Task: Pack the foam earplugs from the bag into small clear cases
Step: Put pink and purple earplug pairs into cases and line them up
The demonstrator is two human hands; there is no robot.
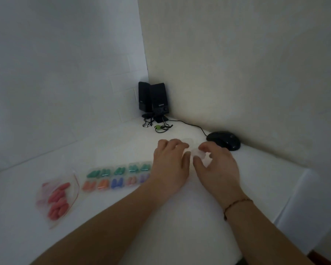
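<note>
Both my hands are out over the white desk (122, 217), close together near its far right part. My right hand (216, 165) has its grip on a small clear plastic case (198, 153): thumb and fingertips curl round it and pinch it just above the surface. My left hand (170, 161) lies palm down just beside it, fingers bent over another clear case (187, 140) of which only a pale edge shows past my knuckles; I cannot tell whether that grip is really closed on it or only resting there. A thin dark bracelet (235, 203) circles my right wrist.

To the left of my left forearm, two rows of filled clear cases (118, 175) lie side by side on the desk: green earplugs in the far row, orange, blue, pink and purple in the near one. Further left lies the clear zip bag with a red strip (57, 197), flat on the desk, holding the remaining coral-red foam earplugs (58, 201).

In the corner stand two black speakers (154, 98) with tangled cables, and a black computer mouse (224, 140) sits near the right wall, just beyond my right hand.
</note>
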